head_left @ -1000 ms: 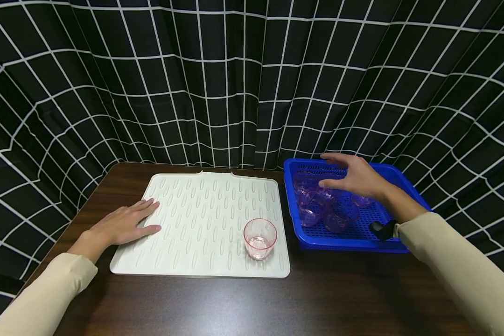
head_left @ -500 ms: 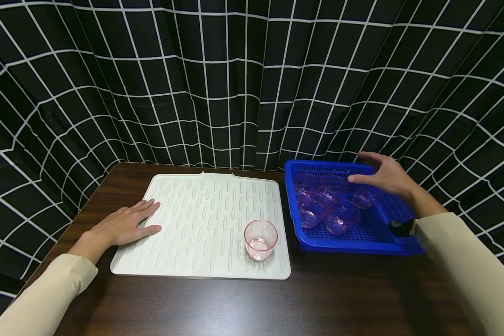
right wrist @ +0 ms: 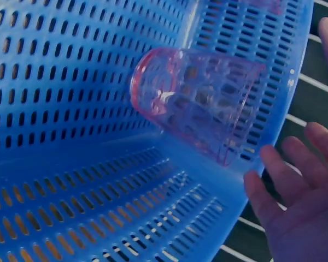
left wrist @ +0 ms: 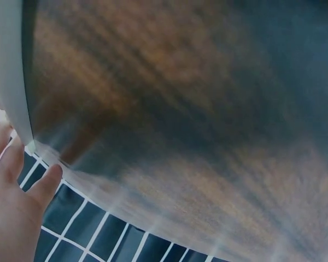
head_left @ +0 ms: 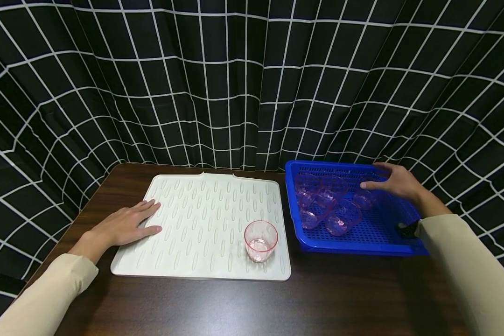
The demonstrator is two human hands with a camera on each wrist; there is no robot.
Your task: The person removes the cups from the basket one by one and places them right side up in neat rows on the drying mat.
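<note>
My left hand (head_left: 122, 225) lies flat on the left edge of a white ridged drying mat (head_left: 201, 224). On the mat's right part stands a clear pink-rimmed cup (head_left: 260, 241). My right hand (head_left: 396, 182) hovers over the back right of a blue plastic basket (head_left: 357, 247), thumb and fingers apart, nothing held. Just beside it in the basket is one pink clear cup (head_left: 364, 198); in the right wrist view this cup (right wrist: 199, 103) leans against the slotted wall, with the fingertips at the rim outside it. Several more pink cups (head_left: 340, 219) cluster in the basket's left half.
Both basket and mat sit on a dark brown wooden table (head_left: 193, 303). Black cloth with a white grid (head_left: 218, 84) hangs close behind the basket and around the sides. In the left wrist view mostly table surface (left wrist: 180, 136) shows, blurred.
My right hand has moved right across the basket, away from the cluster of cups, and lowered near the cup at the back. The left hand has stayed on the mat.
</note>
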